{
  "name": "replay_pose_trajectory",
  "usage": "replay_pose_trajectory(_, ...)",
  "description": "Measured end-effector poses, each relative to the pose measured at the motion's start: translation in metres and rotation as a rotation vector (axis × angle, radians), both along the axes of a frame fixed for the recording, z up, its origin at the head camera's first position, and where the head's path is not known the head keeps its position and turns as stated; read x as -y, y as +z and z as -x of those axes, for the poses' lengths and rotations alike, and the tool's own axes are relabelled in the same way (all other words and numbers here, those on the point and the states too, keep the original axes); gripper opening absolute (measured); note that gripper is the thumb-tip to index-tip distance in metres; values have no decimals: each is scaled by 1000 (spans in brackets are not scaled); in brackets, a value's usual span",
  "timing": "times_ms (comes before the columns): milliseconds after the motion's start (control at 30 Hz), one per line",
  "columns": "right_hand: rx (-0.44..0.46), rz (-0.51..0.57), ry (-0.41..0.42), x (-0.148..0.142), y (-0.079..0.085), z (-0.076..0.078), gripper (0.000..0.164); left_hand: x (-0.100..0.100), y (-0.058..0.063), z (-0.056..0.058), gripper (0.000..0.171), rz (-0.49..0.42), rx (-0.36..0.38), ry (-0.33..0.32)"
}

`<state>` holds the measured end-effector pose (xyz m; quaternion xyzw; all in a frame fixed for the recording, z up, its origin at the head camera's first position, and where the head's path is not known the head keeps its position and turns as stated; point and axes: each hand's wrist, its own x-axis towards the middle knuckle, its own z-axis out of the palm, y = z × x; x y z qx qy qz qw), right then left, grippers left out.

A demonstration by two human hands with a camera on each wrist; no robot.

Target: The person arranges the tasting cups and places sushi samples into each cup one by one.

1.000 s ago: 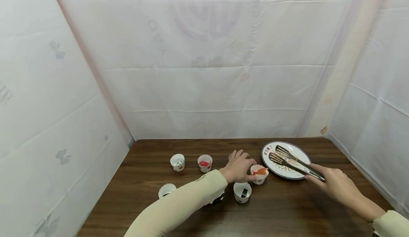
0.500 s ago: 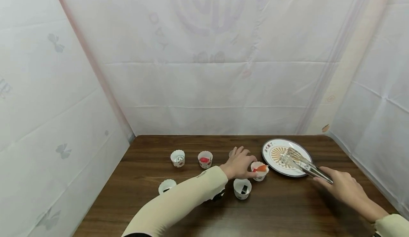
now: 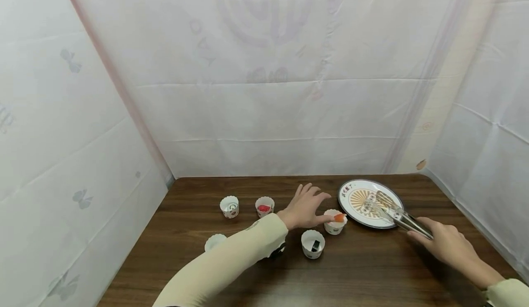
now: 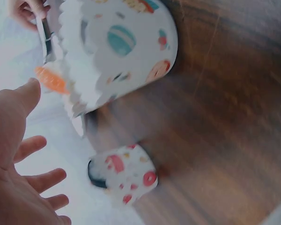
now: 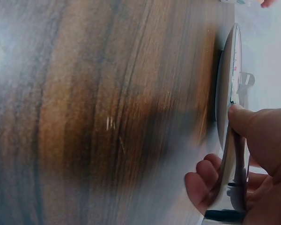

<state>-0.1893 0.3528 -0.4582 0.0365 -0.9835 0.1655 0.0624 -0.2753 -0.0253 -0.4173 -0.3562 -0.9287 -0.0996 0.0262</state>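
Note:
My left hand (image 3: pixel 303 208) is held with its fingers spread, its thumb tip by the rim of a white paper cup (image 3: pixel 334 229). An orange piece (image 3: pixel 340 218) sticks up from that cup. The left wrist view has the same orange piece (image 4: pixel 52 80) right at the thumb tip. In front stands another paper cup (image 3: pixel 313 251) with a small black piece (image 3: pixel 316 246) inside. With my right hand (image 3: pixel 446 242) I grip metal tongs (image 3: pixel 409 224). Their slotted ends lie over a white plate (image 3: pixel 346 206) with a dark rim and a yellow sunburst print.
Two paper cups stand at the back left, one with a white-and-dark piece (image 3: pixel 232 206), one with a red piece (image 3: pixel 263 208). My left sleeve partly covers a front-left cup (image 3: pixel 215 241). White printed sheets (image 3: pixel 289 127) enclose the brown wooden table (image 3: pixel 351 270).
My left hand has lifted slightly off the orange-piece cup and spread its fingers. The tongs have shifted right over the plate with my right hand, their ends closer together.

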Motion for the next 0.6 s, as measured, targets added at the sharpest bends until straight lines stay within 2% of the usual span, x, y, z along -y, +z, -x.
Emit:
replay_pose_trajectory(200, 42, -16, -33, 0, 0, -2, 74, 24, 18, 0, 65, -92, -111, 29)
replay_pose_trajectory(400, 89, -12, -61, 0, -4, -5, 77, 56, 36, -7, 68, -177, -230, 63)
replay_pose_trajectory(600, 84, -4, -68, -3, -7, -7, 76, 98, 40, -21, 67, -287, -306, 104)
